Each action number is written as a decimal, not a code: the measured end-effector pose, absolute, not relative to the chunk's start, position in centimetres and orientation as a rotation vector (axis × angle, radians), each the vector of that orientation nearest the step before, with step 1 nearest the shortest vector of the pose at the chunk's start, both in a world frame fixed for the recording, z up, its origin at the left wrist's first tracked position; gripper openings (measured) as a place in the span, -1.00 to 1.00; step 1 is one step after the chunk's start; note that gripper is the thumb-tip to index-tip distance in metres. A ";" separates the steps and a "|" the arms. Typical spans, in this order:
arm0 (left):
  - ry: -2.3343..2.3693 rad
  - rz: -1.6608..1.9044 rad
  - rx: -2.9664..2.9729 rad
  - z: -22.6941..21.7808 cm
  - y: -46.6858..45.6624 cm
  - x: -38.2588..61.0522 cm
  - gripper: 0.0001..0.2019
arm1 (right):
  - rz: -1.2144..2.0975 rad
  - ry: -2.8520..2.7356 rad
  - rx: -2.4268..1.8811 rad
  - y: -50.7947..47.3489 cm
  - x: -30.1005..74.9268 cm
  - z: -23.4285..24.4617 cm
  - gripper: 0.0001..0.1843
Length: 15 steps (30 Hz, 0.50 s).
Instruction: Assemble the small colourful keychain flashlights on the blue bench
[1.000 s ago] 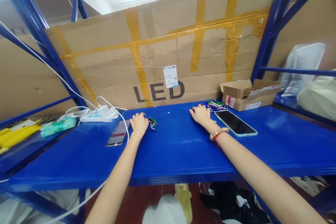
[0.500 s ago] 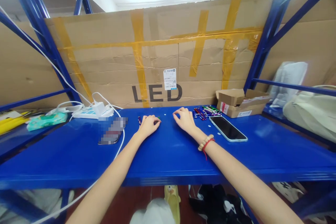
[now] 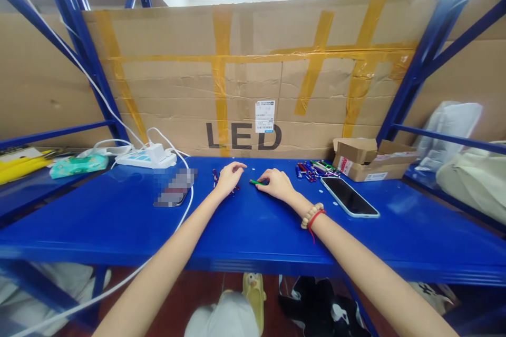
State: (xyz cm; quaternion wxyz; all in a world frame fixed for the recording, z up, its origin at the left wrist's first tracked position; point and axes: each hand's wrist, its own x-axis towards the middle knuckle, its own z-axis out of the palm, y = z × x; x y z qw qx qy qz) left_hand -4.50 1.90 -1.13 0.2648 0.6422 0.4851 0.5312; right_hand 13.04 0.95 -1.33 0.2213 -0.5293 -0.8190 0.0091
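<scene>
My left hand rests on the blue shelf, fingers loosely curled over a few small red and dark pieces lying there. My right hand, with a bead bracelet and red string at the wrist, sits just to the right, its fingertips pinching a small green stick-like piece against the shelf. The two hands are close together near the shelf's middle.
A pile of small coloured pieces, a dark phone and an open cardboard box lie right. Another phone, a white cable and a power strip lie left. Taped cardboard marked LED backs the shelf.
My right hand left the coloured pile and moved leftward to the middle, now with a green piece at its fingertips. My left hand shifted right toward it. The view tilted slightly.
</scene>
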 end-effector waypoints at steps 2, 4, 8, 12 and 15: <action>1.340 1.419 1.825 -1.2 1.8 -4.4 -0.86 | 0.048 -2.242 -1.421 1.0 13.0 -1.4 -0.84; 1.320 1.367 1.922 -1.4 1.5 -4.2 -0.90 | 0.097 -2.218 -1.319 0.9 12.9 -1.3 -0.83; 1.155 1.127 1.957 -1.6 1.1 -3.8 -0.81 | 0.052 -2.198 -1.102 0.6 12.6 -1.1 -0.86; 1.025 1.159 1.871 -1.0 0.8 -3.7 -0.77 | 0.138 -2.092 -1.041 0.7 12.5 -1.2 -0.78; 0.988 1.319 1.733 -0.2 0.5 -3.6 -0.77 | 0.162 -2.054 -1.037 1.0 12.8 -1.5 -0.75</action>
